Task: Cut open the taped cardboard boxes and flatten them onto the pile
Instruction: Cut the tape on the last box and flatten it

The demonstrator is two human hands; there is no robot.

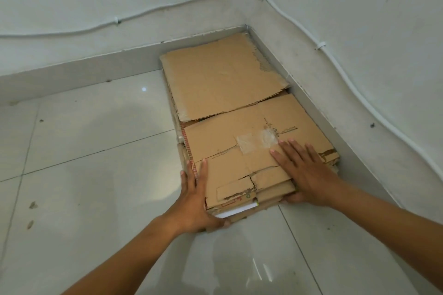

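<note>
A pile of flattened brown cardboard [223, 79] lies on the floor in the room's corner. Its near top sheet [230, 151] is a flattened box with a patch of clear tape [256, 142] and torn flap edges. My left hand [195, 196] holds the pile's near left corner, fingers straight along the side and top, thumb under the front edge. My right hand [304, 172] lies flat on the top sheet with fingers spread, thumb tucked at the front edge. No knife is visible.
White walls meet behind and to the right of the pile, with a grey skirting [84, 72] and a white cable [297, 21] clipped along them. Glossy white floor tiles [96, 163] stretch to the left and front.
</note>
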